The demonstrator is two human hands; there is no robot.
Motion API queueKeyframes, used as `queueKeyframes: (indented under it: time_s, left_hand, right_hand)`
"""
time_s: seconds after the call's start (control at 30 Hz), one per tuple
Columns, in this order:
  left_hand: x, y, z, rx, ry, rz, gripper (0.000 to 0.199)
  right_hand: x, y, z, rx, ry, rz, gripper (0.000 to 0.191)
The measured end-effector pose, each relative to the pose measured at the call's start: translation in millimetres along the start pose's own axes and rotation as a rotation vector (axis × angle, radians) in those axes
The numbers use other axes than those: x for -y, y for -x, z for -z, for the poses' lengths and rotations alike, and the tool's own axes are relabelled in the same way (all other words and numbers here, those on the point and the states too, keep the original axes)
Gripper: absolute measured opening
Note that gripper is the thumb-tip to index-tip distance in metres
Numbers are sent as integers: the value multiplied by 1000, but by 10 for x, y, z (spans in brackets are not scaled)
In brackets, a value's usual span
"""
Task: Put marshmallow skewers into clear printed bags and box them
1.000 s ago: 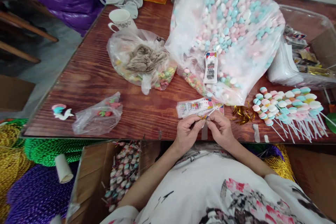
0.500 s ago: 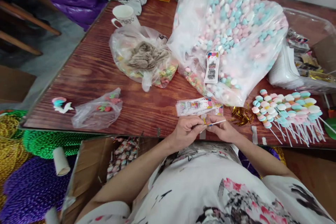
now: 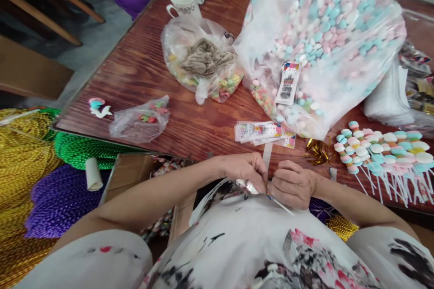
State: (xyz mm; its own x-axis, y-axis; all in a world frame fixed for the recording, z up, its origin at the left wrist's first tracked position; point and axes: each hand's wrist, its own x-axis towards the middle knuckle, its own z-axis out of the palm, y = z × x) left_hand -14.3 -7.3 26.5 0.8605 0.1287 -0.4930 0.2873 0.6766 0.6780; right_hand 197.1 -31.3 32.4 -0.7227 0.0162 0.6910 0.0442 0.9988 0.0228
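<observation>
Both hands meet low in front of my shirt, just off the table's front edge. My left hand (image 3: pixel 249 169) pinches the neck of a small shiny clear wrapper (image 3: pixel 247 186), whose contents are mostly hidden. My right hand (image 3: pixel 292 184) is curled closed right beside it, at the same neck. From under the right fingers a thin white stick (image 3: pixel 284 207) points down to the right. Close beyond the hands lie several printed clear sachets (image 3: pixel 257 132) and a small heap of gold twist ties (image 3: pixel 318 150). Marshmallow skewers (image 3: pixel 383 149) on white sticks lie in a pile further right.
A big bag of pastel marshmallows (image 3: pixel 325 54), a bag of gummies with a brown cloth (image 3: pixel 203 61) and a mug (image 3: pixel 184 3) stand further back. A small plastic bag (image 3: pixel 140 119) lies left. Bead strands (image 3: pixel 68 198) and a cardboard box (image 3: pixel 130 171) are below the table.
Both hands have come back from above the table edge towards my body, drawing the wrapped stick along. My right fingers have curled into a fist, and the view has shifted.
</observation>
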Motion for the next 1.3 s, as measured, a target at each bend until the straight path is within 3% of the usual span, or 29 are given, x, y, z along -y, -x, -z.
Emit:
queueKeyframes:
  time_s: [0.23,0.43,0.83,1.03,1.1,1.2,1.3]
  left_hand:
    - [-118,-59,63,149,-147,58,18]
    - [-178,-64,87,228,-196,20,18]
    - [-182,5,122,181,-125,0,23]
    - [-150,22,131,177,-188,-47,27]
    - [-181,42,129,156,-282,-80,26]
    - [-329,141,223,97,-609,-137,22]
    - [-589,370,402,22,-948,-81,25]
  right_hand:
    - [-43,-73,18,17,-95,24,6]
    - [-98,-68,-4,47,-276,-28,23]
    - [-136,-77,-82,67,-126,27,11]
    - [-127,-74,-145,83,-83,-14,18]
    - [-112,-87,-171,144,-93,-76,18]
    - [-85,-118,-186,269,-108,-149,17]
    - [-51,-158,-193,329,-98,-183,17]
